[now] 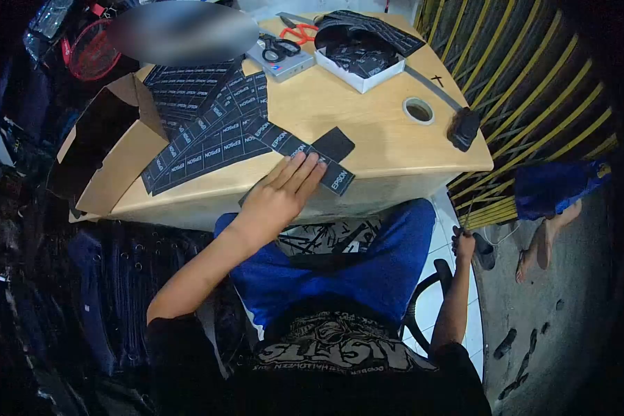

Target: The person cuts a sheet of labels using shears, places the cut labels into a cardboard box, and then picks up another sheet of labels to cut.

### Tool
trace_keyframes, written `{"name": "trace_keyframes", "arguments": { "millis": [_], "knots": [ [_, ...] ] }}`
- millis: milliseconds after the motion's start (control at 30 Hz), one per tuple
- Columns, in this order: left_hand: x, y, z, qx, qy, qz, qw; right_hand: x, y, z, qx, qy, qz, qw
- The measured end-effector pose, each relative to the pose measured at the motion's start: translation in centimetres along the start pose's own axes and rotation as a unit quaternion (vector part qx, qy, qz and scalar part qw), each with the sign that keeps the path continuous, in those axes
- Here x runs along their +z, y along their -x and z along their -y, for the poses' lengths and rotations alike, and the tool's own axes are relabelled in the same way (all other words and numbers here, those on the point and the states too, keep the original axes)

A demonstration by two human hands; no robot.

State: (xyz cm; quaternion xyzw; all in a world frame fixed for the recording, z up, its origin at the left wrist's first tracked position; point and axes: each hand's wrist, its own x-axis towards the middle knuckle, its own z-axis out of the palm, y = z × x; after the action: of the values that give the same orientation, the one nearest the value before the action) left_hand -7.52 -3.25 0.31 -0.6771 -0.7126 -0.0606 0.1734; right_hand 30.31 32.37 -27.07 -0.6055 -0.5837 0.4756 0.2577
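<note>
My left hand [281, 191] lies with its fingers stretched out on a black strip [340, 179] printed with EPSON labels, near the table's front edge. Under that strip and sticking out behind it is a plain black piece [334, 144]. More printed black sheets [222, 149] spread out to the left of my fingers. My right hand [464, 246] hangs low at the right, beside the table and over the floor. Its fingers are closed round a dark-handled tool [468, 216] with a thin shaft pointing up; its exact kind is too small to make out.
On the table [388, 149] are an open cardboard box [121, 152], a white box [364, 80] of black labels, black-handled scissors [281, 50], red-handled scissors [298, 32], a tape roll [418, 111] and a black lump [463, 130]. Another person's feet [546, 243] show at right.
</note>
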Motion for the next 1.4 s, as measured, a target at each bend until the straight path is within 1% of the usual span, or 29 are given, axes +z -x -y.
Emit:
{"name": "trace_keyframes", "arguments": {
  "millis": [33,67,100,167,200,233,267,300,367,433,467,500,533,567,600,633,700,767,833,867,900,933,967,1000,1033,1067,1167,1300,1400],
  "knots": [
    [-0.2,0.3,0.1,0.016,-0.004,0.007,1.000,0.0,0.1,0.0,-0.006,-0.010,-0.003,1.000],
    [-0.8,0.5,0.2,0.003,0.060,0.021,0.998,0.0,0.0,0.1,-0.008,-0.011,-0.003,1.000],
    [-1.7,0.6,0.3,0.002,0.059,0.020,0.998,0.0,0.0,0.2,0.000,-0.004,-0.012,1.000],
    [-3.6,0.9,0.5,-0.037,0.178,0.013,0.983,-0.4,-0.6,-0.9,0.004,0.005,-0.016,1.000],
    [-4.6,1.2,0.8,-0.092,0.230,0.015,0.969,-0.7,-2.0,-2.7,-0.007,-0.011,-0.030,0.999],
    [-5.1,1.5,1.8,-0.100,0.217,-0.037,0.970,0.1,-1.2,-1.2,-0.018,-0.027,-0.042,0.999],
    [-6.4,1.7,2.5,-0.178,0.285,-0.069,0.939,0.1,-0.1,0.2,0.019,0.039,-0.036,0.998],
    [-7.6,2.0,3.2,-0.253,0.349,-0.102,0.897,0.0,0.0,0.5,0.044,-0.011,-0.005,0.999],
    [-8.3,4.2,6.3,-0.467,0.337,-0.134,0.806,-0.5,-0.2,0.4,0.028,-0.002,0.025,0.999],
    [-9.8,5.0,8.7,-0.487,0.532,-0.266,0.640,-1.1,-4.1,-4.2,-0.025,0.014,-0.001,1.000],
    [-10.1,5.7,10.1,-0.508,0.559,-0.315,0.574,-2.1,-10.0,-11.1,-0.195,0.137,0.018,0.971],
    [-10.1,6.6,12.0,-0.524,0.583,-0.363,0.505,-1.7,-10.1,-10.6,-0.200,0.135,0.022,0.970],
    [-8.9,9.0,15.4,-0.505,0.641,-0.382,0.433,-1.6,-9.1,-9.3,-0.114,0.105,-0.001,0.988],
    [-9.2,10.1,16.6,-0.505,0.638,-0.386,0.434,-1.7,-7.2,-7.6,-0.025,0.074,-0.024,0.997],
    [-9.7,10.9,17.5,-0.498,0.628,-0.409,0.435,-0.4,-2.9,-3.2,-0.016,-0.017,-0.035,0.999],
    [-10.2,11.6,18.6,-0.490,0.618,-0.432,0.437,-0.3,-1.2,-1.0,0.002,-0.006,-0.018,1.000],
    [-10.3,13.6,22.3,-0.489,0.599,-0.457,0.440,-0.2,-0.2,0.2,0.021,-0.038,-0.006,0.999],
    [-10.1,14.8,25.5,-0.489,0.581,-0.480,0.439,0.1,0.3,0.6,0.000,-0.018,-0.004,1.000],
    [-10.0,15.0,27.6,-0.480,0.636,-0.492,0.350,0.1,0.3,0.9,-0.024,0.001,-0.003,1.000],
    [-9.8,14.6,28.4,-0.475,0.603,-0.530,0.360,0.1,0.5,1.1,-0.006,-0.010,-0.003,1.000],
    [-9.5,14.6,29.5,-0.474,0.602,-0.532,0.360,0.2,0.6,1.3,0.012,-0.021,-0.002,1.000],
    [-9.2,14.8,30.5,-0.438,0.603,-0.555,0.370,0.2,0.1,0.9,0.008,0.028,-0.015,0.999],
    [-8.9,15.3,31.3,-0.401,0.602,-0.577,0.381,0.0,-0.4,0.5,0.007,0.028,-0.013,0.999],
    [-9.2,15.6,31.2,-0.400,0.600,-0.579,0.381,0.0,-0.4,0.5,-0.013,0.049,0.000,0.999],
    [-9.5,15.8,31.2,-0.407,0.584,-0.580,0.397,0.1,-0.5,0.6,-0.033,0.069,0.013,0.997],
    [-9.7,16.0,31.2,-0.414,0.568,-0.580,0.412,-0.1,-0.3,0.5,0.001,0.019,0.010,1.000],
    [-10.3,15.4,30.9,-0.428,0.524,-0.578,0.456,-0.1,0.8,1.8,0.025,-0.044,0.032,0.998],
    [-10.3,14.6,30.0,-0.451,0.465,-0.568,0.508,0.1,-0.6,0.0,0.000,0.036,-0.013,0.999],
    [-10.2,14.9,28.8,-0.472,0.415,-0.558,0.542,-0.3,-1.2,-0.5,0.005,0.030,0.014,0.999]
  ]
}}
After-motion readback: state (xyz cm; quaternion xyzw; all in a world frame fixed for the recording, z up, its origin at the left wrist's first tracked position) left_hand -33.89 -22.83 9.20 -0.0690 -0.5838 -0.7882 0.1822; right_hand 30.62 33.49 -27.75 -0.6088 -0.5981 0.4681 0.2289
